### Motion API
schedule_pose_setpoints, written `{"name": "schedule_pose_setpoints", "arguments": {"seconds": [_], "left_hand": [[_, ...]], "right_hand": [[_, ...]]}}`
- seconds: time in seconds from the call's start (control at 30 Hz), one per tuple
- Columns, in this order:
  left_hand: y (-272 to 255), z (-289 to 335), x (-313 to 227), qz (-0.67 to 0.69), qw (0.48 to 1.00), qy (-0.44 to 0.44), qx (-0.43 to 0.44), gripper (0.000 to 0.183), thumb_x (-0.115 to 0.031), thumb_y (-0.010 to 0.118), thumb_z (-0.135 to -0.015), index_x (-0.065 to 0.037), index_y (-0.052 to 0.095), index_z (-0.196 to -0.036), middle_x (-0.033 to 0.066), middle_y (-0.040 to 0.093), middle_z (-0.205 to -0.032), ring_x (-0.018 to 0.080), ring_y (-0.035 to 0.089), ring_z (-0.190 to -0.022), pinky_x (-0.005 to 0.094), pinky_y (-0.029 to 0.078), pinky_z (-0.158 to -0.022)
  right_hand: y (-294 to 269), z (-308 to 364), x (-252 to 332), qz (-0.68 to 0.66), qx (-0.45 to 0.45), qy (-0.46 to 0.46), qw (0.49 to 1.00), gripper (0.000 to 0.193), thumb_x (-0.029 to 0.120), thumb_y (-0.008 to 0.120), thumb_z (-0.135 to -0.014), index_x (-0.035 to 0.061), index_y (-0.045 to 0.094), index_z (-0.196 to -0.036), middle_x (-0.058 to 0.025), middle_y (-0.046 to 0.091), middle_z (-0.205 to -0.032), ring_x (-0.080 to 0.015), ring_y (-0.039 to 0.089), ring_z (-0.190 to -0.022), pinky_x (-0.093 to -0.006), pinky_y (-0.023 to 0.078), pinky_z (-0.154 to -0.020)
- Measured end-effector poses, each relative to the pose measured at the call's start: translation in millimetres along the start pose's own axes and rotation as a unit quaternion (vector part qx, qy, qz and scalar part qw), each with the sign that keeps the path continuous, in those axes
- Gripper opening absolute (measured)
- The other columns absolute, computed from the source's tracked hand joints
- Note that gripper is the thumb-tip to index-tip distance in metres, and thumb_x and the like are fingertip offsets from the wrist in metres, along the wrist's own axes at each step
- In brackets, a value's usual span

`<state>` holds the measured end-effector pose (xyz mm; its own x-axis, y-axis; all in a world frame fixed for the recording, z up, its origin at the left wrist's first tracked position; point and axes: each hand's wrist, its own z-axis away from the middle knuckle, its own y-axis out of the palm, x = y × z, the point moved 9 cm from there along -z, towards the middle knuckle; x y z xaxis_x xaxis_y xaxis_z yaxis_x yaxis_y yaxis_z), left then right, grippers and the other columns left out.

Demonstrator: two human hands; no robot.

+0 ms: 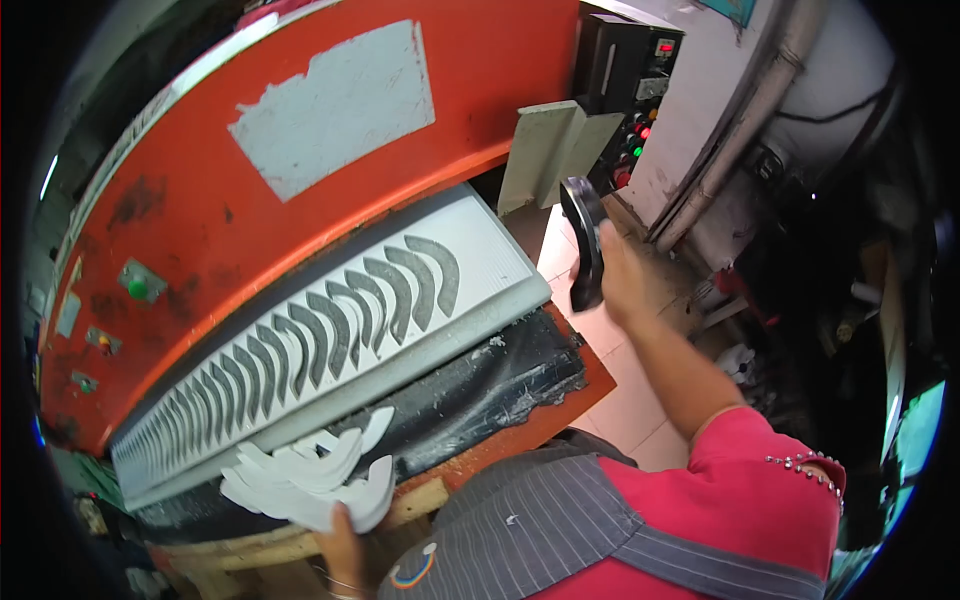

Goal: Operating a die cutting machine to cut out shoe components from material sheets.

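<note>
My left hand (345, 545) grips a fanned stack of white curved cut-out pieces (305, 475) at the near edge of the press bed. My right hand (620, 275) is raised out to the right, off the bed, holding a dark curved metal cutting die (585, 240) upright. Between them lies a white sheet (480, 240) on the bed, punched with a long row of crescent-shaped holes (330, 330) running from lower left to upper right.
A big orange press head (300, 170) overhangs the sheet, with a green button (138, 290) on its left face. A black mat (480, 390) covers the bed. A control box (625, 70) with coloured lights stands at the back right beside a pipe (740, 130).
</note>
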<state>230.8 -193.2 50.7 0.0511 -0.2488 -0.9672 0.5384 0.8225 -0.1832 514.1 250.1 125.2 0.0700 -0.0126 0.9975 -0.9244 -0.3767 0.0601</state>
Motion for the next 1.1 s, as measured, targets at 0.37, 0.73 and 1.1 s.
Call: {"name": "schedule_pose_setpoints", "arguments": {"seconds": [0.37,0.73,1.1], "left_hand": [[11,-94,-113,-0.175,0.949,0.235,-0.117,0.039,-0.011,0.067,-0.084,-0.005,0.055,-0.121,0.0015,0.051,-0.088,0.0076,0.046,-0.07,0.0206,0.04,-0.06],[308,-118,-117,-0.318,0.857,0.365,0.175,0.049,-0.036,0.075,-0.07,-0.003,0.065,-0.105,0.0116,0.06,-0.092,0.0292,0.055,-0.093,0.0402,0.039,-0.081],[326,-122,-99,-0.308,0.857,0.391,0.133,0.044,-0.032,0.075,-0.07,-0.004,0.067,-0.103,0.0073,0.054,-0.084,0.0249,0.05,-0.086,0.0379,0.033,-0.079]], "right_hand": [[139,-71,-38,0.528,0.481,-0.329,0.618,0.04,0.003,0.069,-0.071,0.0058,0.061,-0.11,-0.0108,0.052,-0.127,-0.0314,0.031,-0.135,-0.045,0.025,-0.111],[117,-97,-53,0.428,0.364,-0.162,0.811,0.083,0.021,0.08,-0.064,0.0193,0.043,-0.138,-0.0227,0.026,-0.148,-0.0352,0.021,-0.14,-0.0399,0.026,-0.111],[105,-93,-86,0.351,0.326,-0.147,0.866,0.094,0.033,0.087,-0.048,0.0111,0.049,-0.132,-0.0239,0.033,-0.144,-0.0286,0.025,-0.139,-0.0456,0.01,-0.115]]}}
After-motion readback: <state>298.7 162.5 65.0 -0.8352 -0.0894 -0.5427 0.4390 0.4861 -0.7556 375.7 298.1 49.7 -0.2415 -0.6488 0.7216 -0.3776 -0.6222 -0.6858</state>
